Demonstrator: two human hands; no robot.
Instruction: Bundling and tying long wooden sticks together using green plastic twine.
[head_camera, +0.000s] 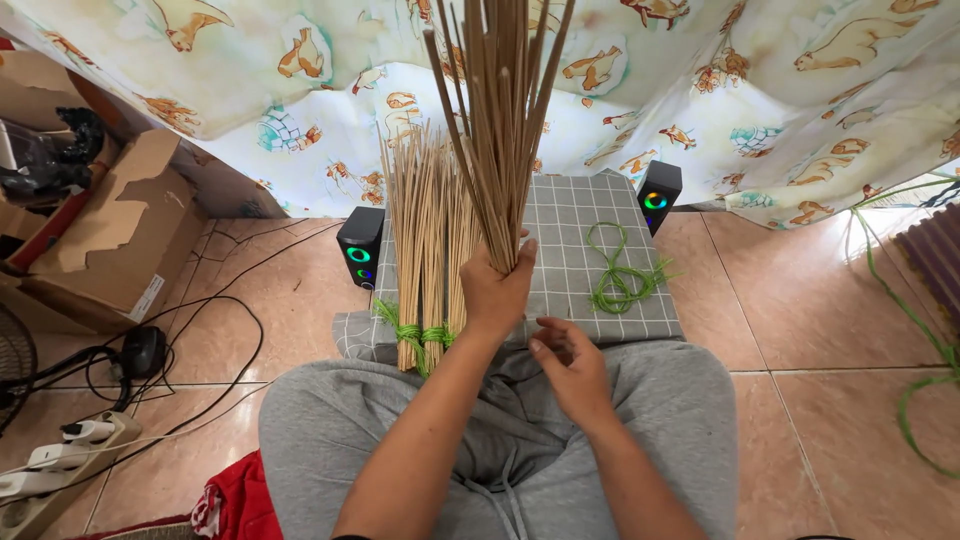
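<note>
Head view: the left hand (497, 290) is fisted tight round the bottom of a loose bundle of thin tan bamboo sticks (503, 120), held upright over the near edge of the grey checked cloth pad (585, 250). Nothing ties that bundle, so I reckon a slack grip would let sticks slide out or fan apart. The forearm comes up from the lap, wrist straight. The right hand (572, 372) hovers just below, palm down, fingers half curled and holding nothing. Tied stick bundles with green string (428, 250) lie just left; loose green string (620, 275) sits to the right.
</note>
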